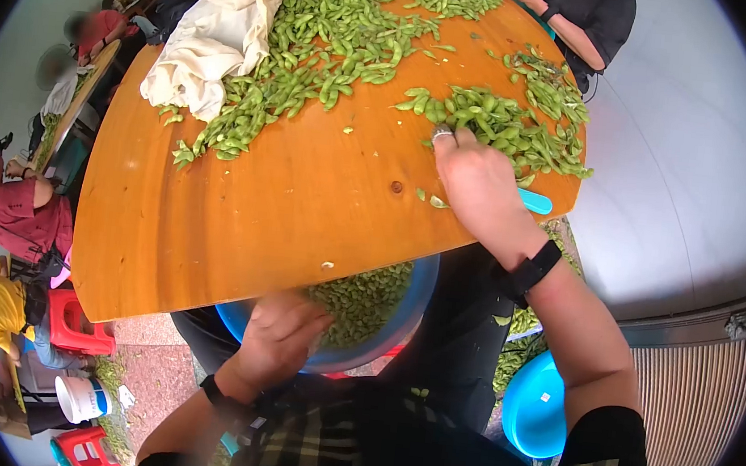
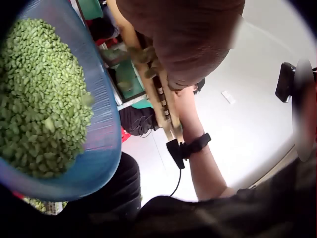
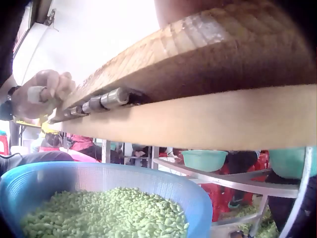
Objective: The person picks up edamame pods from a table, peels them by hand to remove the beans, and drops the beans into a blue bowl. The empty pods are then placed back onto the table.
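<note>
My left hand (image 1: 282,337) is at the table's near edge, above a blue mesh basket (image 1: 428,297) of shelled green soybeans (image 2: 47,74). Its fingers are curled, and blurred green pods (image 2: 148,59) show right at them in the left wrist view. A whitish cover (image 3: 35,94) wraps one of its digits. On the tabletop, my right hand (image 1: 481,185) bends its fingers into the near edge of a small heap of soybean pods (image 1: 526,140). A band circles one digit; the hand hides what its fingertips hold.
More pods (image 1: 338,41) spread over the wooden table (image 1: 286,198) beside a cream cloth sack (image 1: 221,34). A turquoise handle (image 1: 535,202) lies right of my hand. Down right stands a blue basin (image 1: 538,406). Another person's arm (image 1: 571,36) is across the table; red stools (image 1: 73,321) stand left.
</note>
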`<act>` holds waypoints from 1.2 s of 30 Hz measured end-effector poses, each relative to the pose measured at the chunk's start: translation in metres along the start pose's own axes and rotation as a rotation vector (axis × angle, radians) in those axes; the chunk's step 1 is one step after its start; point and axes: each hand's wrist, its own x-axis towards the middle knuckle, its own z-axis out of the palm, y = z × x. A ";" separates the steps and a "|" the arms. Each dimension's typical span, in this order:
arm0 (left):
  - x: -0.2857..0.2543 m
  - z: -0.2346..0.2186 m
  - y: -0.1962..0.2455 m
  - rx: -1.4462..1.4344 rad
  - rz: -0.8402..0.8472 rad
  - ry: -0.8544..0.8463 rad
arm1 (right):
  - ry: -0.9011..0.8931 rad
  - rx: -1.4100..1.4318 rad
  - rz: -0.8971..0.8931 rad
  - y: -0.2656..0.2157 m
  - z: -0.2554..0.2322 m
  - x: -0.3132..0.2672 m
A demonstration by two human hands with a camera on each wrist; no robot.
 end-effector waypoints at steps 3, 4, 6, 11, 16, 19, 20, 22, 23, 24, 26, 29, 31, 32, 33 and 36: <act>-0.037 0.015 -0.023 -0.049 -0.108 -0.186 | -0.016 -0.133 0.027 -0.004 0.002 0.000; -0.052 0.020 -0.031 -0.089 -0.186 -0.301 | -0.025 -0.139 0.022 -0.004 0.004 -0.001; -0.080 0.021 -0.040 -0.114 -0.223 -0.273 | -0.010 -0.189 0.047 -0.004 0.007 0.000; -0.112 0.035 -0.053 -0.294 -0.512 -0.284 | 0.031 -0.146 0.059 -0.004 0.011 0.001; -0.013 0.073 -0.069 -0.106 -0.266 -0.152 | 0.045 -0.196 0.083 -0.004 0.014 -0.001; 0.005 0.095 -0.071 -0.129 -0.286 -0.089 | 0.070 -0.203 0.087 -0.005 0.015 -0.001; 0.012 0.099 -0.069 -0.125 -0.286 -0.078 | 0.072 -0.212 0.087 -0.005 0.014 0.000; 0.024 0.106 -0.066 -0.116 -0.288 -0.061 | 0.054 -0.212 0.102 -0.006 0.014 0.000; 0.030 0.109 -0.065 -0.110 -0.291 -0.052 | 0.044 -0.203 0.095 -0.007 0.012 0.000; 0.036 0.113 -0.064 -0.104 -0.296 -0.044 | 0.045 -0.206 0.093 -0.005 0.012 0.000; 0.045 0.120 -0.061 -0.089 -0.307 -0.032 | 0.043 -0.187 0.076 -0.004 0.013 0.000; 0.053 0.124 -0.060 -0.059 -0.311 -0.033 | 0.038 -0.140 0.084 -0.003 0.011 -0.002; 0.053 0.124 -0.063 -0.031 -0.314 -0.036 | 0.046 -0.107 0.078 -0.003 0.011 -0.003; 0.052 0.124 -0.065 -0.015 -0.316 -0.037 | 0.051 -0.100 0.084 -0.002 0.009 -0.003; 0.037 0.134 -0.080 -0.006 -0.314 -0.043 | 0.048 -0.094 0.074 -0.002 0.008 -0.003; -0.010 0.151 -0.112 0.102 -0.280 -0.095 | 0.048 -0.075 0.060 -0.001 0.009 -0.005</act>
